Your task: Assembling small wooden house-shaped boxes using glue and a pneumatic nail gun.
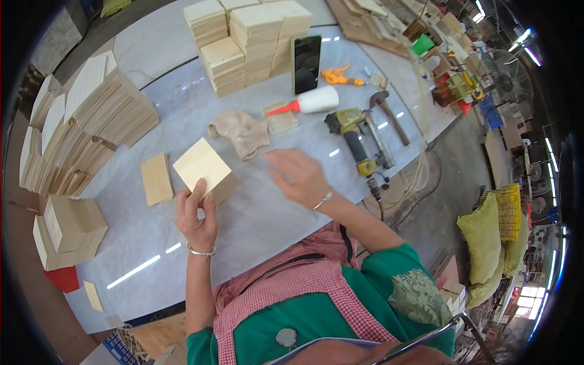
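Note:
My left hand (196, 216) grips the near corner of a small box-shaped wooden piece (204, 163) with a pale square top, its fingers on the top and side. Whether that piece is hollow is hidden. To its left a flat wooden panel (157, 179) lies on the table. My right hand (298, 176) is raised to the right of the piece, apart from it, fingers stretched out and slightly blurred, holding nothing. Beyond the hands lie a crumpled beige cloth (242, 134) and a white glue bottle (317, 100) with a red nozzle, resting on a shallow tray (281, 123).
A nail gun (356, 137) and a hammer (390, 117) lie at the right. A phone (306, 64) leans against stacked wooden panels (255, 36) at the back. More panel stacks (91, 115) and wooden boxes (73, 228) line the left side. An orange tool (340, 75) lies near the phone.

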`<state>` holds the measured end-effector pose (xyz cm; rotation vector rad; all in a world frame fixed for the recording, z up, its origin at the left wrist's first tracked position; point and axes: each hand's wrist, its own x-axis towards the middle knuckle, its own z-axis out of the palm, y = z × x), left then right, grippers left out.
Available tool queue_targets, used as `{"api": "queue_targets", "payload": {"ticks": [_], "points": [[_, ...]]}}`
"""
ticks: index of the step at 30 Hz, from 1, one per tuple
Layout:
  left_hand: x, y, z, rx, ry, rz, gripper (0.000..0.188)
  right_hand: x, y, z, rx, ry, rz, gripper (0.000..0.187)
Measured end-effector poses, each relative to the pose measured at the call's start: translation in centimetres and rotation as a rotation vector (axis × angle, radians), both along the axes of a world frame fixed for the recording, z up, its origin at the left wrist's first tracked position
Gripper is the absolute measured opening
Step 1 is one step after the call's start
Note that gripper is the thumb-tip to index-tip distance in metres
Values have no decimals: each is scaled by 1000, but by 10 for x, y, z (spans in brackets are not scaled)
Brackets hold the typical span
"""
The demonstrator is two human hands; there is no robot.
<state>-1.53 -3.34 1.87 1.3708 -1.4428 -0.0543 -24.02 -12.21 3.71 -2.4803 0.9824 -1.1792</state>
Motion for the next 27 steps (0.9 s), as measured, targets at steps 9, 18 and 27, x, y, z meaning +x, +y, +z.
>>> {"api": "queue_targets", "payload": {"ticks": [9, 18, 27], "points": [[-6, -9, 5, -49, 26, -16, 34, -147, -40, -17, 548, 765, -826, 78], [-2, -6, 2, -30, 49, -24, 31, -145, -42, 66, 545, 710, -603, 49], [-4, -7, 0, -90, 46, -12, 34, -12, 11, 188, 1231, 197, -62, 22]]}}
